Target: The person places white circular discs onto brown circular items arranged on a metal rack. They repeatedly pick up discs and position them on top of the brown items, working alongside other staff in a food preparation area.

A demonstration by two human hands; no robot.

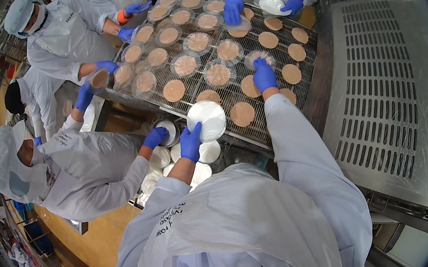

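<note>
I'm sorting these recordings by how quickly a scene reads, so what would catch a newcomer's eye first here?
Probably the rows of flat, pinkish-brown discs across the metal mesh at upper centre, many under clear round sheets. Next, near the centre, the wearer's left hand holds white round sheets, while the right hand reaches to a covered disc. The large slotted metal panel dominates the right side.

White sleeves [294, 134], blue gloves [190, 144] and translucent apron [235, 219] are worn.
</note>
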